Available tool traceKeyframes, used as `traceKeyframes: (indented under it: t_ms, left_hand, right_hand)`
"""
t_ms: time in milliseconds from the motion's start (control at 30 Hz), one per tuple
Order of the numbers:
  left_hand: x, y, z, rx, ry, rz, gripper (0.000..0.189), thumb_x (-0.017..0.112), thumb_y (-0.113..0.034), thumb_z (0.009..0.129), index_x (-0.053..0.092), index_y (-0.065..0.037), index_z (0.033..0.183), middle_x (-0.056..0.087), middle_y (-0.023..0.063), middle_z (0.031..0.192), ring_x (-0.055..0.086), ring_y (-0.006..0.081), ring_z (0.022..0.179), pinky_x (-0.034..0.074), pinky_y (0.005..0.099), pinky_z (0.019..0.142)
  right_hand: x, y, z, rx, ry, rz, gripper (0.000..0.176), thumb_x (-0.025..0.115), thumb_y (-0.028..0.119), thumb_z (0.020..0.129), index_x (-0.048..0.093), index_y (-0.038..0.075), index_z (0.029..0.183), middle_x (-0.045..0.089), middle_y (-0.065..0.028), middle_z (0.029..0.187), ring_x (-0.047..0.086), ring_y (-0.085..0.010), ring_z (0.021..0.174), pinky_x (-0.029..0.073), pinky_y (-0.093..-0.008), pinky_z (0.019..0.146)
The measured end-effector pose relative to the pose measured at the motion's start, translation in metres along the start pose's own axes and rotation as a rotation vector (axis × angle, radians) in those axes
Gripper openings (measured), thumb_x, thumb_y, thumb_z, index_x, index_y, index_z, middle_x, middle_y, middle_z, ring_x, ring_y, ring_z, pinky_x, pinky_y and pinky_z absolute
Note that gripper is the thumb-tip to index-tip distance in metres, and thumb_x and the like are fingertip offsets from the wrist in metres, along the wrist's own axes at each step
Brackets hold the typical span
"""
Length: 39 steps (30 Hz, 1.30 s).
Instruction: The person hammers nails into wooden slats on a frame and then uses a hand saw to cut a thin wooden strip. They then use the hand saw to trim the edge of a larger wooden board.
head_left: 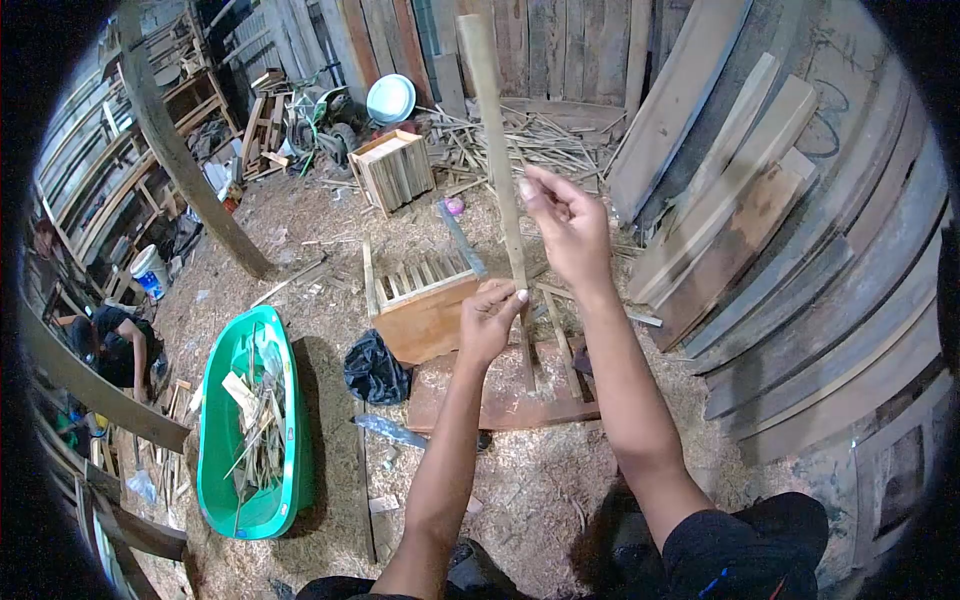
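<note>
At my left, the green tub point(292, 440) holds wood scraps point(255, 420), with open sawdust floor point(520, 490) beside it. My left hand point(490, 320) pinches the upright wooden strip point(497, 150) low, above the slatted crate point(425, 310). My right hand point(565, 225) pinches it higher. Planks point(760, 230) crowd the right edge.

Your left hand point(490, 322) covers the lower end of the slat point(497, 130), and the crouching person point(115, 345) is half behind a beam point(100, 392), too small to read.
</note>
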<state>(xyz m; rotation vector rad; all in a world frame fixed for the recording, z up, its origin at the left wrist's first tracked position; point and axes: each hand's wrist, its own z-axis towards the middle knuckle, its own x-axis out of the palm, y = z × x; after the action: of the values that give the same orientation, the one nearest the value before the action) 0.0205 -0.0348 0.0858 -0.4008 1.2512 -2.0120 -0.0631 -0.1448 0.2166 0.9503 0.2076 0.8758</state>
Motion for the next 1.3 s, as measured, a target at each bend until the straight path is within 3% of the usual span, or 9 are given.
traceKeyframes:
  t_ms: [133,267,500,767,933,1033,1067,1200,1300]
  left_hand:
    - [0.003,0.019,-0.011,0.069,0.036,0.074,0.017,0.070,-0.009,0.090,0.072,0.004,0.101,0.067,0.0042,0.088,0.058,0.0085,0.083,0.047,0.0236,0.073]
    - [0.002,0.024,-0.021,-0.265,0.083,-0.247,0.018,0.070,-0.011,0.092,0.071,-0.001,0.107,0.068,0.0004,0.087,0.060,0.0071,0.077,0.048,0.0224,0.070]
    - [0.003,0.051,-0.022,-0.258,-0.043,-0.291,0.015,0.071,-0.011,0.091,0.071,0.000,0.101,0.067,-0.0010,0.085,0.057,0.0056,0.076,0.047,0.0220,0.068]
    - [0.001,0.078,-0.034,-0.382,0.064,-0.141,0.015,0.069,-0.016,0.093,0.069,-0.002,0.095,0.066,-0.0001,0.084,0.060,0.0087,0.076,0.050,0.0254,0.071]
    - [-0.004,0.098,-0.039,-0.534,0.006,-0.114,0.023,0.070,-0.018,0.092,0.068,0.000,0.105,0.070,0.0060,0.090,0.065,0.0150,0.082,0.053,0.0273,0.075]
    - [0.006,0.141,-0.047,-0.230,-0.296,0.165,0.034,0.069,-0.019,0.092,0.065,0.004,0.116,0.071,0.0139,0.103,0.067,0.0236,0.097,0.054,0.0328,0.082]
    - [0.001,0.142,-0.053,-0.375,-0.199,0.285,0.043,0.070,-0.016,0.086,0.060,0.002,0.124,0.065,0.0213,0.121,0.062,0.0323,0.114,0.047,0.0384,0.099]
    - [0.016,0.174,-0.082,-0.463,-0.054,0.422,0.050,0.072,-0.022,0.083,0.060,0.002,0.124,0.065,0.0232,0.119,0.062,0.0360,0.113,0.048,0.0406,0.098]
    - [0.025,0.224,-0.112,-0.502,0.059,0.469,0.048,0.073,-0.026,0.082,0.062,0.001,0.120,0.066,0.0237,0.114,0.063,0.0392,0.107,0.050,0.0430,0.094]
  right_hand:
    - [-0.007,-0.024,0.000,0.003,0.013,-0.118,0.032,0.071,0.019,0.092,0.068,-0.006,0.113,0.072,-0.0063,0.091,0.063,-0.0081,0.081,0.051,-0.0245,0.072]
    - [-0.022,-0.074,-0.014,0.117,0.022,-0.178,0.028,0.072,0.018,0.091,0.071,-0.006,0.106,0.071,-0.0053,0.080,0.063,-0.0078,0.076,0.050,-0.0250,0.068]
    - [-0.037,-0.110,-0.065,0.360,0.080,-0.214,0.028,0.070,0.018,0.092,0.071,-0.006,0.107,0.074,-0.0070,0.085,0.064,-0.0080,0.076,0.051,-0.0251,0.068]
    - [-0.056,-0.165,-0.089,0.238,0.046,-0.353,0.026,0.067,0.017,0.095,0.071,-0.006,0.105,0.074,-0.0093,0.086,0.066,-0.0113,0.075,0.052,-0.0258,0.067]
    - [-0.064,-0.177,-0.101,0.619,0.104,-0.181,0.027,0.069,0.020,0.091,0.071,-0.005,0.099,0.074,-0.0139,0.090,0.070,-0.0202,0.075,0.054,-0.0339,0.068]
    - [-0.078,-0.207,-0.128,0.385,0.073,-0.604,0.027,0.069,0.019,0.089,0.070,-0.006,0.099,0.072,-0.0172,0.086,0.070,-0.0302,0.075,0.054,-0.0387,0.070]
    - [-0.089,-0.226,-0.138,0.396,0.111,-0.728,0.028,0.072,0.018,0.084,0.070,-0.007,0.096,0.070,-0.0213,0.086,0.068,-0.0398,0.082,0.053,-0.0457,0.077]
    - [-0.110,-0.219,-0.172,0.628,0.187,-1.227,0.030,0.073,0.016,0.078,0.069,-0.001,0.103,0.065,-0.0245,0.109,0.060,-0.0418,0.108,0.049,-0.0485,0.091]
    - [-0.130,-0.252,-0.204,0.398,0.149,-1.329,0.036,0.074,0.013,0.078,0.068,0.003,0.111,0.059,-0.0210,0.121,0.056,-0.0378,0.114,0.048,-0.0456,0.095]
